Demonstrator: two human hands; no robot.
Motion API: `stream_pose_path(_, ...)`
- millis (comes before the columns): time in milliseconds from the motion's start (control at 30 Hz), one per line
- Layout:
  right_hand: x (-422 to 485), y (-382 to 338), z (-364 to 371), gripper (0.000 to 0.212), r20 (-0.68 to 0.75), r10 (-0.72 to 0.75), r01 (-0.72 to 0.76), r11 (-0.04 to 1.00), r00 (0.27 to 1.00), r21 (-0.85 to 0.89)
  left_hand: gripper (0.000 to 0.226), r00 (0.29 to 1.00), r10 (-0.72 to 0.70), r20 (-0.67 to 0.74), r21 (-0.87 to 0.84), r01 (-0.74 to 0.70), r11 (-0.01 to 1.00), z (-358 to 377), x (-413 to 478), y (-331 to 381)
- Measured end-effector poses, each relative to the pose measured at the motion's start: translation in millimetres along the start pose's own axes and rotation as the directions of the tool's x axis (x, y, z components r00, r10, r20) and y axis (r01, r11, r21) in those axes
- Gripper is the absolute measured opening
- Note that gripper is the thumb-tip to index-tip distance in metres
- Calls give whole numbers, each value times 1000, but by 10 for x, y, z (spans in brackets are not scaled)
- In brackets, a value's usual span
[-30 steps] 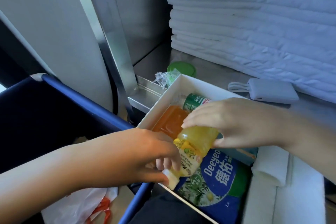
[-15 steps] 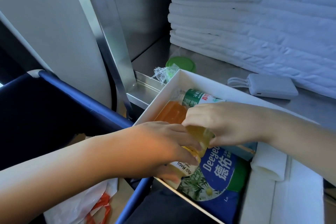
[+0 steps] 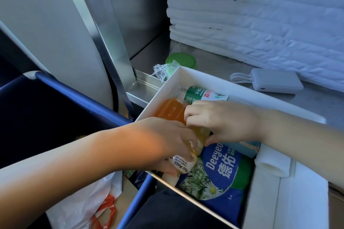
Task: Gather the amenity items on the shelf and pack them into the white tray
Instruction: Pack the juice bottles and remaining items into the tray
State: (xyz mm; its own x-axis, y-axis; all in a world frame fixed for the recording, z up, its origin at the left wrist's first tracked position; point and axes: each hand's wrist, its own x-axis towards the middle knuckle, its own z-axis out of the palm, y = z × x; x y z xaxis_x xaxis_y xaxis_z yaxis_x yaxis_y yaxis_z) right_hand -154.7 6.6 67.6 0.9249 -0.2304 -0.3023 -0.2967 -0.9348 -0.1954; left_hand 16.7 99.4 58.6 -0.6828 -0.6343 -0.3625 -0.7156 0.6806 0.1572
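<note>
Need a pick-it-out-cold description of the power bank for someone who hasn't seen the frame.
Start at the stack of folded white linens, top right; on the steel shelf in front of it, beyond the far wall of the white tray, lies the power bank. It is a flat, pale, round-cornered slab with a looped cord at its left end, unlike the round green lid further left.

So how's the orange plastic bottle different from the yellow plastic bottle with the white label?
The orange plastic bottle lies in the far left corner of the white tray; the yellow plastic bottle sits nearer, its cap over the tray's near edge. The left hand and right hand grip the yellow one; neither grips the orange one. Both hold see-through drink.
</note>
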Motion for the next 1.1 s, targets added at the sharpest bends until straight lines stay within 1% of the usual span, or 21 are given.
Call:
stream_pose_path(67,29,1,20,50,-54,-23,22,1000,998,-16,43,998,-1,-55,-27,-1,1000,16,-66,-41)
stream_pose_path(100,37,9,30,49,-73,-42,40,999,996,-27,41,994,4,-105,-36,-8,999,50,-61,-64)
stream_pose_path(167,7,40,49,45,-111,-48,44,998,993,-35,39,989,12,-145,-46,-19,999,61,-81,-78)
stream_pose_path(200,-28,67,57,44,-133,-46,42,999,990,-33,37,983,11,-182,-77,-25,997,50,-102,-75)
stream_pose_path(267,-156,173,54,44,-206,8,-8,1000,979,0,32,968,1,-253,-121,-33,992,4,-178,-64)
stream_pose_path(333,-315,288,39,44,-306,72,-54,996,949,65,31,952,-12,-306,-91,-16,996,-20,-239,-76)
stream_pose_path(367,-370,322,34,43,-323,76,-57,996,943,69,33,945,-17,-326,-53,0,999,-23,-258,-83)
stream_pose_path(467,-337,358,26,41,-316,64,-55,998,947,36,42,944,-75,-322,-26,71,997,-28,-284,-121)
stream_pose_path(533,-290,382,5,37,-296,56,-43,998,953,51,53,929,-152,-338,-7,159,987,-46,-260,-177)
stream_pose_path(600,-310,411,-25,36,-309,71,-50,996,948,75,62,899,-251,-359,26,279,960,-82,-211,-253)
stream_pose_path(667,-363,422,-20,38,-339,89,-71,995,937,66,64,859,-311,-407,43,358,933,-136,-131,-328)
stream_pose_path(733,-389,436,10,39,-368,89,-70,995,925,65,65,822,-341,-455,20,393,919,-197,-16,-390)
stream_pose_path(800,-390,441,28,38,-380,103,-68,992,919,106,65,803,-378,-462,-5,424,906,-226,116,-445)
stream_pose_path(933,-413,458,28,37,-378,92,-70,995,921,74,67,807,-403,-432,63,473,879,-159,292,-524)
stream_pose_path(967,-432,455,17,36,-398,103,-79,994,912,75,68,805,-399,-439,64,471,880,-144,295,-535)
stream_pose_path(1033,-481,462,-16,31,-488,147,-107,988,860,110,67,803,-393,-448,28,452,892,-134,280,-548)
stream_pose_path(1100,-529,488,-45,21,-543,201,-147,979,815,141,67,804,-392,-447,10,443,897,-129,274,-553)
